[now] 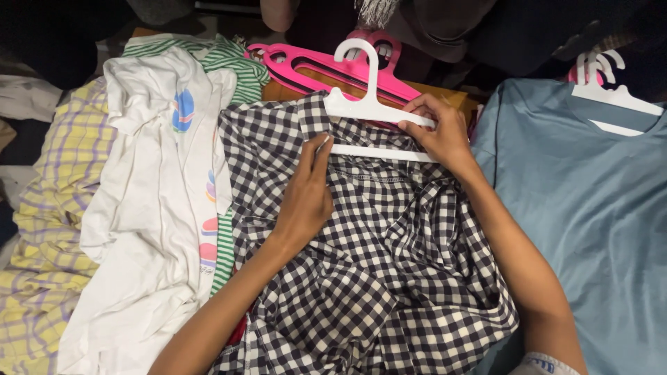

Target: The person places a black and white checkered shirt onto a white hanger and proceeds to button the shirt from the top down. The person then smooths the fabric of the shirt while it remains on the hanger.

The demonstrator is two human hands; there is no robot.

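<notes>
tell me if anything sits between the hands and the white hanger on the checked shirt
Nothing visible does. The right hand already grips the white hanger at its right arm, and the left hand rests on the checked shirt with its fingertips at the hanger's lower bar. The pink hangers lie behind, out of the way.

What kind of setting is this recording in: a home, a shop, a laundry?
Probably a home laundry-sorting spot, though a shop can't be ruled out. Loose garments overlap: a black-and-white checked shirt, a white printed T-shirt, a blue-grey T-shirt. Both hands work a white plastic hanger; pink plastic hangers lie behind.
</notes>
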